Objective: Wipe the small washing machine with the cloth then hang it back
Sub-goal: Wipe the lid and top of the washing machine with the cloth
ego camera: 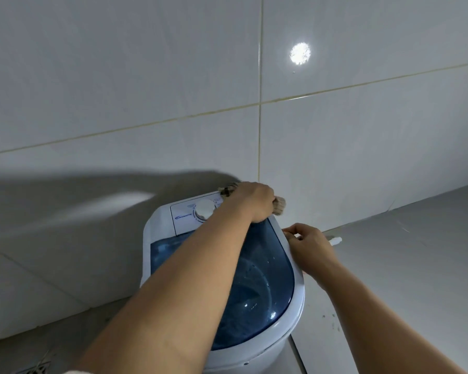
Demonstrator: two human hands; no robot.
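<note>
Left hand (251,202) presses cloth (279,205) on washing machine (297,290) panel.

Washing machine (295,314): standing on the floor (416,252), against the wall (146,76).
Cloth (279,205): lying on the machine's back right corner.
Dial (204,209): sitting left of the cloth.

Home bathroom or laundry corner — large glossy white wall tiles (146,76) with yellowed grout, pale tiled floor (416,252), a floor drain grate (35,369) at near left. Small top-loading washing machine (295,314) stands against the far wall — domestic model.
</note>
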